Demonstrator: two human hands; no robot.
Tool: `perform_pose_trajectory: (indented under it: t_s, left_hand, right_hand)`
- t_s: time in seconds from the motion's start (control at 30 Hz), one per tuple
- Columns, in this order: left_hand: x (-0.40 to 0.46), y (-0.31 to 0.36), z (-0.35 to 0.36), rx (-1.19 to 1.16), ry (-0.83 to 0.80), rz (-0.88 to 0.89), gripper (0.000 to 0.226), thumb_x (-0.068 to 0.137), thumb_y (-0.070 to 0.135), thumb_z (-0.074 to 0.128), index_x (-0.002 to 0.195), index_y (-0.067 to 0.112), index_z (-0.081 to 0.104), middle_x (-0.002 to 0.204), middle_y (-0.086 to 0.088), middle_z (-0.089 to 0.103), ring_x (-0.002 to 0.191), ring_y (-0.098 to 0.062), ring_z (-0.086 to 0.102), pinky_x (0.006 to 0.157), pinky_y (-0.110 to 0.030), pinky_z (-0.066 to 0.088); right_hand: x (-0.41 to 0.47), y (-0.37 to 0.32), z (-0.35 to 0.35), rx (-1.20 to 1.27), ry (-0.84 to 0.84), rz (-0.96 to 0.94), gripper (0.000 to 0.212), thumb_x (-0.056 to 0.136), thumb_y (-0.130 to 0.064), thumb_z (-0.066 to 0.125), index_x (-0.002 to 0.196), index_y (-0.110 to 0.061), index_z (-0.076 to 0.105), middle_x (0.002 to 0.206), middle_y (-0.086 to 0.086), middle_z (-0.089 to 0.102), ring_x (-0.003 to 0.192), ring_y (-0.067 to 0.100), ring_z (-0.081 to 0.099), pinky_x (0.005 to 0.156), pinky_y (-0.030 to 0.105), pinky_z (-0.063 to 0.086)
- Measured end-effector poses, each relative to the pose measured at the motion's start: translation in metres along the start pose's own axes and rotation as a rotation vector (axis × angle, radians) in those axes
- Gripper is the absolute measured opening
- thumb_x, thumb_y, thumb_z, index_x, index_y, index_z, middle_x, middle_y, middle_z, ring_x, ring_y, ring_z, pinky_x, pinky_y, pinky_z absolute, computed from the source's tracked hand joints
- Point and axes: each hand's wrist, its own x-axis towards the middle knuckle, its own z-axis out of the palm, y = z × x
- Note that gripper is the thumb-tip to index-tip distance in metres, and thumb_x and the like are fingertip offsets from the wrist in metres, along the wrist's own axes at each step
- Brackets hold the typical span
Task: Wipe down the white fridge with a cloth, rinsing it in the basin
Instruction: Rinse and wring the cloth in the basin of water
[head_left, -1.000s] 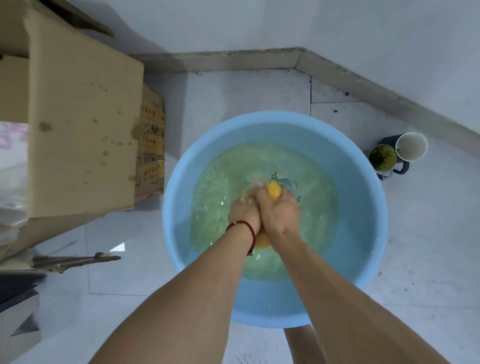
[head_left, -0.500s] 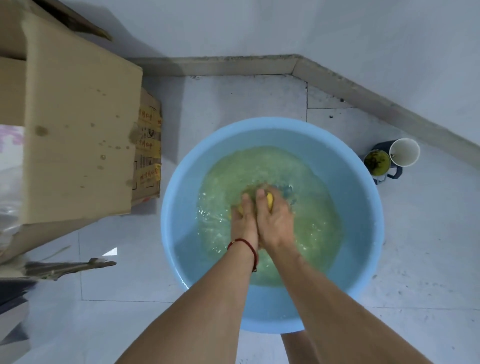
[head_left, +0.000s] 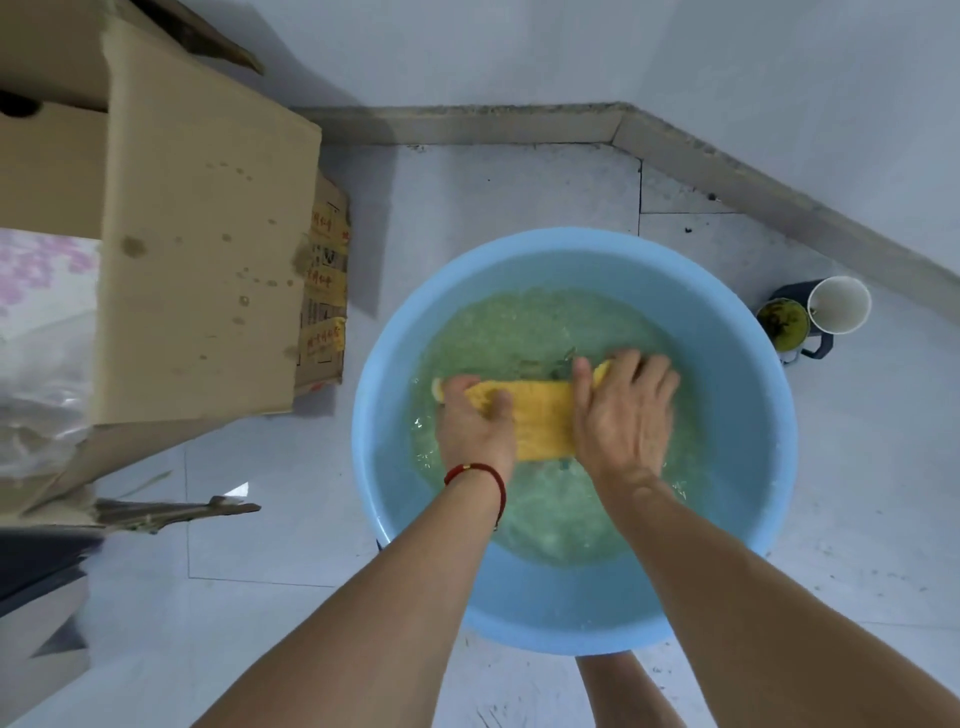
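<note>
Both hands, left hand (head_left: 475, 421) and right hand (head_left: 621, 410), gripped opposite ends of the yellow cloth (head_left: 540, 423) stretched over the basin (head_left: 737, 364) water, mid-rinse; wringing it there probably came next.

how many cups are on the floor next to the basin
2: a white cup and a dark cup with greenish contents, touching, right of the blue basin near the wall. None appear hidden.

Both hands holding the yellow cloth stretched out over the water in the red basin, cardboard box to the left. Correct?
Not quite: the basin is light blue, not red. The head view shows it. The rest stands: left hand and right hand hold the yellow cloth stretched out over the water, cardboard box to the left.
</note>
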Motion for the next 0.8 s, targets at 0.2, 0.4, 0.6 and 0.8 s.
perform_pose_trajectory:
  t_s: [0.2,0.4,0.6,0.8]
  left_hand:
    - [0.011,-0.01,0.021,-0.12,-0.194,-0.22,0.058,0.082,0.079,0.044,0.132,0.048,0.042,0.139,-0.003,0.053,0.114,-0.03,0.06,0.083,-0.04,0.06]
    - [0.011,0.001,0.021,-0.176,-0.16,-0.25,0.057,0.089,0.074,0.039,0.097,0.025,0.068,0.097,-0.009,0.074,0.09,-0.031,0.069,0.087,-0.041,0.057]
    - [-0.027,0.022,0.011,0.005,-0.023,-0.099,0.047,0.103,0.049,0.045,0.103,0.008,0.069,0.106,-0.018,0.07,0.103,-0.034,0.065,0.08,-0.031,0.046]
    - [-0.063,0.039,-0.025,-0.072,-0.257,0.092,0.028,0.098,0.042,0.059,0.092,0.015,0.059,0.091,-0.018,0.066,0.056,-0.025,0.064,0.04,-0.027,0.046]
  right_hand:
    - [-0.027,-0.026,0.023,0.551,-0.158,0.218,0.05,0.106,-0.044,0.03,0.129,-0.014,0.063,0.132,0.015,0.06,0.125,0.033,0.05,0.113,0.044,0.034]
    - [-0.028,-0.055,0.0,0.816,-0.335,0.453,0.037,0.092,-0.054,0.063,0.085,-0.019,0.068,0.081,0.002,0.071,0.086,0.024,0.068,0.084,0.036,0.056]
    - [-0.016,-0.035,-0.01,0.16,-0.372,0.121,0.049,0.107,-0.044,0.035,0.116,-0.006,0.065,0.113,0.018,0.066,0.112,0.038,0.063,0.088,0.039,0.046]
    - [-0.026,0.015,-0.051,0.313,-0.385,0.27,0.054,0.106,-0.056,0.034,0.125,-0.012,0.058,0.128,0.022,0.06,0.123,0.041,0.055,0.1,0.046,0.043]
